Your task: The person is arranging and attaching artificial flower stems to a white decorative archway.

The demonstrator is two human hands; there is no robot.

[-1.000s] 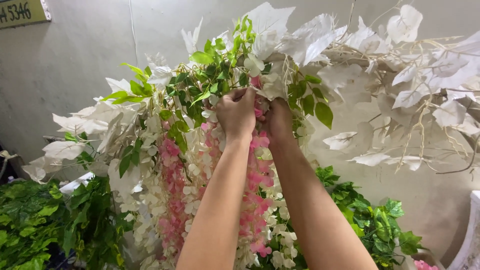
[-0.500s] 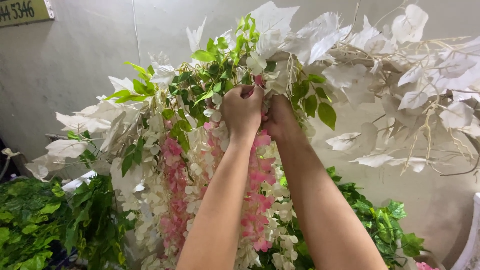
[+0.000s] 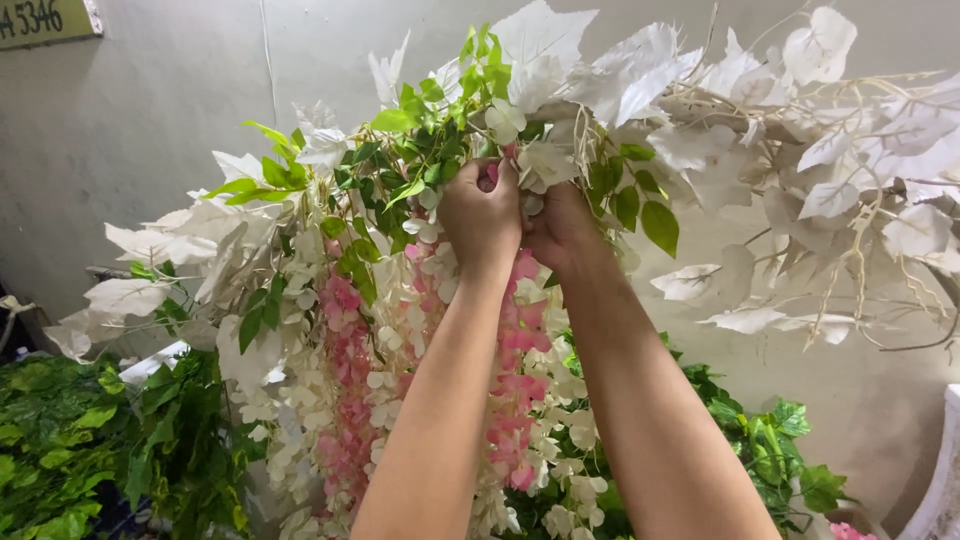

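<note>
Reaching up with both arms, I have my left hand (image 3: 482,215) and right hand (image 3: 562,228) pressed side by side into the middle of an artificial flower arrangement (image 3: 470,130) that hangs overhead. My left-hand fingers are curled narrow into a fist around a pink flower strand (image 3: 518,340), a bit of pink showing at the top of the fist, and the strand drops straight down between my forearms. My right-hand fingers are buried among the blooms and stems, so I cannot tell whether they are wide or clamped on anything.

Green leaf sprigs (image 3: 430,110) stand just above my knuckles, and white paper-like leaves (image 3: 800,130) on pale twigs spread out to the right. Cream wisteria-style strands (image 3: 300,380) and another pink strand (image 3: 345,400) hang to the left of my left forearm. Lower down, leafy green foliage (image 3: 60,440) sits at the left, with more behind my right arm. A grey wall (image 3: 150,110) backs it all, with a small yellow-green sign (image 3: 45,20) in the top left corner.
</note>
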